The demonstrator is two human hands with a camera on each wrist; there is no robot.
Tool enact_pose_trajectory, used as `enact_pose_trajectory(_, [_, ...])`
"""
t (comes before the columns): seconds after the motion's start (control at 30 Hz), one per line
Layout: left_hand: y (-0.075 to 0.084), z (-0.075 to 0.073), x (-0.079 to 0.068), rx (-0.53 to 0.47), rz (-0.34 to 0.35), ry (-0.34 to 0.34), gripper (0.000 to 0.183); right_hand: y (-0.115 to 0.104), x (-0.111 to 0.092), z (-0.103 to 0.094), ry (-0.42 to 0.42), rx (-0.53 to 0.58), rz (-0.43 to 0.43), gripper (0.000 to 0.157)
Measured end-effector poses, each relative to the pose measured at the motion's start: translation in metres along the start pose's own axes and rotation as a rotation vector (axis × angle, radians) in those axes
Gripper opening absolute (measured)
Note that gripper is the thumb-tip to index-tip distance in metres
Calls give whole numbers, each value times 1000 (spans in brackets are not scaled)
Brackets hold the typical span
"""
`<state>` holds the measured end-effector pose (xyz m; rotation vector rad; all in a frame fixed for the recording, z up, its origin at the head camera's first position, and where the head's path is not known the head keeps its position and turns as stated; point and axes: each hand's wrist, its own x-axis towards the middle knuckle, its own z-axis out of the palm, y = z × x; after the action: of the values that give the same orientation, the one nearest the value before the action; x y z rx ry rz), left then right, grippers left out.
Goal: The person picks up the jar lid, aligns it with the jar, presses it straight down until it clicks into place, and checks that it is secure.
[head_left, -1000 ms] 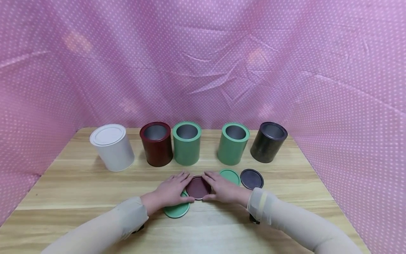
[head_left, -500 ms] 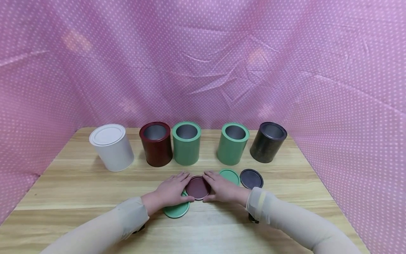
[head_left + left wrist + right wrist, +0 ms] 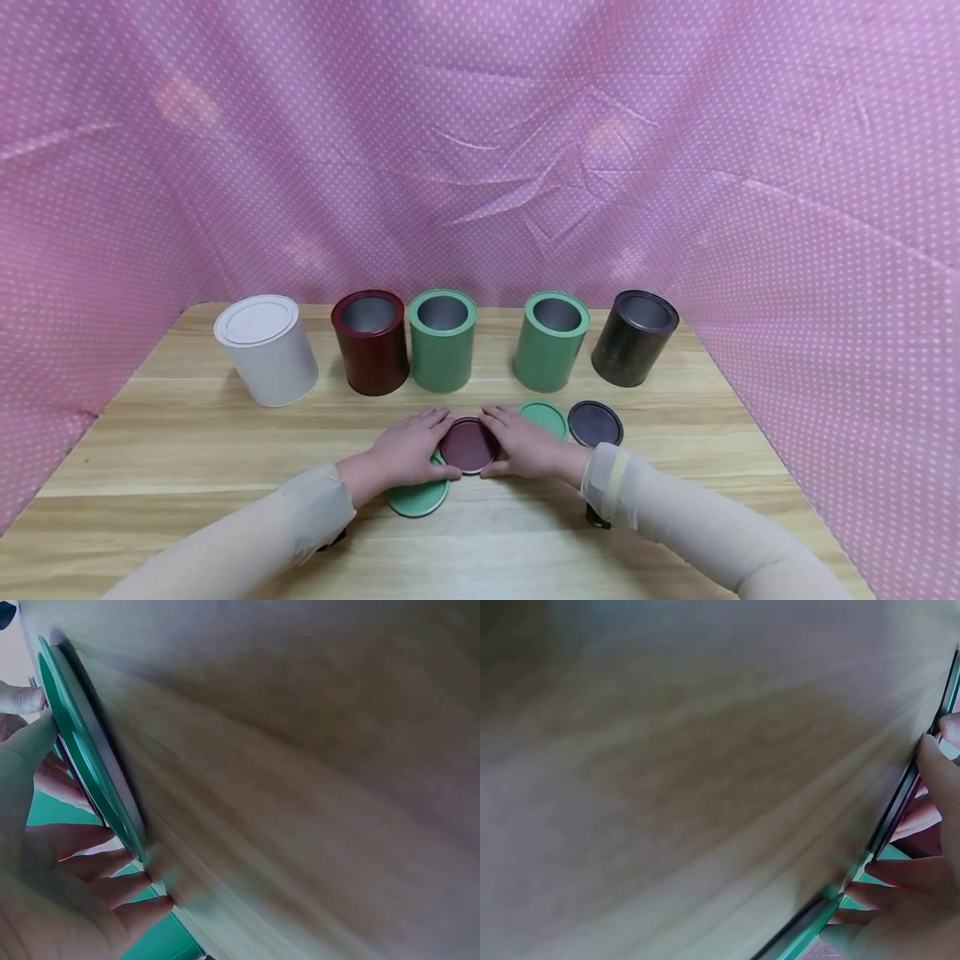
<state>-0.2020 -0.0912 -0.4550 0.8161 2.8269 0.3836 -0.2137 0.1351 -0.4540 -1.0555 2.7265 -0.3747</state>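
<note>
In the head view a dark red can lid (image 3: 468, 446) lies near the middle of the table, between my two hands. My left hand (image 3: 405, 450) holds its left edge, thumb in front and fingers behind. Opposite it, my right hand (image 3: 528, 446) holds the right edge in the same way. A green lid (image 3: 418, 498) sits partly beneath my left hand and appears large in the left wrist view. Another green lid (image 3: 543, 418) is partly hidden behind my right hand. Beside that one is a black lid (image 3: 596, 422).
Along the back of the wooden table (image 3: 150, 458) stand a lidded white can (image 3: 273, 358), an open dark red can (image 3: 375, 358), two open green cans (image 3: 442, 358) and an open black can (image 3: 630, 350). Pink dotted cloth (image 3: 480, 167) surrounds the table.
</note>
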Motion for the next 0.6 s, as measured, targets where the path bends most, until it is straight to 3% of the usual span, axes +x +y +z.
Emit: enact_pose_trajectory(0.6, [3,1,4,2,-9,41,84,2,2,-2,-17,42,11,83])
